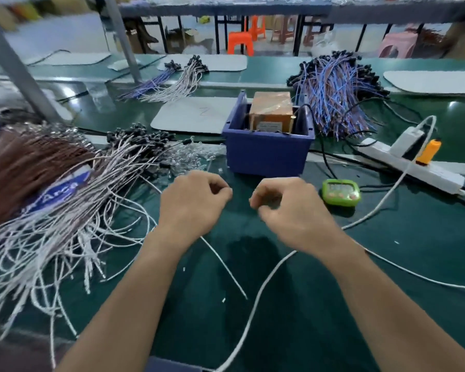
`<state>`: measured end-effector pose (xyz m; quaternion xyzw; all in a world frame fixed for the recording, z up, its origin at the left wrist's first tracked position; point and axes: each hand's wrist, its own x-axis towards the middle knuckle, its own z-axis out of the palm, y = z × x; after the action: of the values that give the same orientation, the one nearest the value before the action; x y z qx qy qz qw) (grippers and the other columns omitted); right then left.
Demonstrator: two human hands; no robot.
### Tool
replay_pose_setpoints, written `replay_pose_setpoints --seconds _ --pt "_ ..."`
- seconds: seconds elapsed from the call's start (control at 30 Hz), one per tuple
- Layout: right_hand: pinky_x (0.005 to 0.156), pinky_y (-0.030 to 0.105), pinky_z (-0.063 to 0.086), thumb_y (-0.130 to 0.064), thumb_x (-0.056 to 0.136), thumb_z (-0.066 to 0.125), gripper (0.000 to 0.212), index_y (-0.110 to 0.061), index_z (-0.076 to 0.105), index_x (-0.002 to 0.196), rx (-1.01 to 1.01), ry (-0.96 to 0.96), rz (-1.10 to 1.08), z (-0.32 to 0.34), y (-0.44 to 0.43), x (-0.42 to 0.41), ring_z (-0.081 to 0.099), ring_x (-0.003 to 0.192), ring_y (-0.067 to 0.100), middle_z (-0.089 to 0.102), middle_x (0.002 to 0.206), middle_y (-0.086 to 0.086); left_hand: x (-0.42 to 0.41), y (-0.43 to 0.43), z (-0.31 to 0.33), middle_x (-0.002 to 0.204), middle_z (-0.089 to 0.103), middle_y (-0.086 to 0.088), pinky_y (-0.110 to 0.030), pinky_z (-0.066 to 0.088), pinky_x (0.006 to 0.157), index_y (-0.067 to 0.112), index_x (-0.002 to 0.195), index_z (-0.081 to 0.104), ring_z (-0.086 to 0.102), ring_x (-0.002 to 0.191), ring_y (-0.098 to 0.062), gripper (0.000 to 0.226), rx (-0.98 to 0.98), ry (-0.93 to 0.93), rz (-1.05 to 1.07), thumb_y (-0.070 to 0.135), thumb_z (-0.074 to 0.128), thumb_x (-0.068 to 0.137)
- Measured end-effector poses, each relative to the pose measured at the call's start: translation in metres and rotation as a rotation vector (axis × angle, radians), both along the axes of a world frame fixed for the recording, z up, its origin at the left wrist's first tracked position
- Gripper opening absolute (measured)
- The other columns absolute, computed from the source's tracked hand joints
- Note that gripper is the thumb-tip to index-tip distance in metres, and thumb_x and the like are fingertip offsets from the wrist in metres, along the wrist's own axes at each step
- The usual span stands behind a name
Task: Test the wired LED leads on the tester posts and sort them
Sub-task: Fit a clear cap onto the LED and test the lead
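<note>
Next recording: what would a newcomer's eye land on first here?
The left hand and right hand, fingers curled, nearly meet mid-bench before a blue bin holding a tape-wrapped box. A sprawling pile of white leads fills the left side; a blue-violet bundle lies behind the bin to the right.

An electronics assembly workshop: green workbench heaped with wire bundles.

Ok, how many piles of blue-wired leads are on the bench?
2. A big pile lies behind and right of the blue bin; a small bundle lies far back left, beside white leads. More could be hidden outside the view.
</note>
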<state>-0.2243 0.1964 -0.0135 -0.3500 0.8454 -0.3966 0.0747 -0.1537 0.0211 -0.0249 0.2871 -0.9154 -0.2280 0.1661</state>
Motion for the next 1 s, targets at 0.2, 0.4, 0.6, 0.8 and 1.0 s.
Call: replay_pose_setpoints --seconds 0.2,0.4,0.6,0.8,1.0 --pt "0.073 0.006 0.046 -0.008 0.086 0.059 0.028 -0.026 0.077 0.099 0.098 -0.142 0.274 0.000 -0.102 0.037 0.066 0.090 0.002 0.075 0.098 -0.013 0.053 -0.082 0.000 0.106 0.076 0.000 -0.036 0.050 0.089 0.028 0.098 0.081 0.064 0.101 -0.024 0.015 -0.171 0.141 0.305 0.022 0.072 0.088" --pt "0.086 0.034 0.057 -0.003 0.095 0.050 0.055 -0.020 0.048 0.147 0.170 -0.065 0.315 -0.001 -0.203 0.042 0.064 0.105 0.023 0.065 0.131 0.007 0.076 -0.151 -0.013 0.128 0.067 -0.011 -0.048 0.049 0.097 0.021 0.143 0.055 0.059 0.117 -0.035 0.055 -0.150 -0.016 0.427 0.024 0.070 0.090" --pt "0.100 0.048 0.052 0.011 0.084 0.050 0.060 -0.018 0.049 0.137 0.249 0.077 0.284 -0.007 -0.263 0.035 0.060 0.115 0.032 0.058 0.130 0.012 0.070 -0.174 -0.015 0.107 0.069 0.001 -0.033 0.048 0.076 0.031 0.122 0.065 0.064 0.099 -0.024 0.038 -0.001 -0.043 0.386 0.026 0.073 0.085" --pt "0.067 0.038 0.052 0.008 0.087 0.049 0.029 -0.017 0.063 0.082 0.150 0.385 0.130 -0.001 -0.255 0.027 0.063 0.073 0.028 0.066 0.074 0.005 0.080 -0.173 -0.019 0.104 0.070 0.001 -0.040 0.054 0.088 0.030 0.111 0.076 0.063 0.103 -0.023 0.031 0.013 0.140 0.268 0.023 0.082 0.081" --pt "0.066 0.037 0.052 -0.019 0.101 0.053 0.022 -0.020 0.072 0.091 -0.016 0.527 0.117 0.035 -0.207 0.027 0.062 0.067 0.025 0.071 0.072 -0.001 0.092 -0.158 -0.017 0.142 0.060 -0.004 -0.037 0.039 0.108 0.023 0.138 0.062 0.051 0.129 -0.022 0.057 -0.146 0.164 0.469 0.031 0.082 0.084"
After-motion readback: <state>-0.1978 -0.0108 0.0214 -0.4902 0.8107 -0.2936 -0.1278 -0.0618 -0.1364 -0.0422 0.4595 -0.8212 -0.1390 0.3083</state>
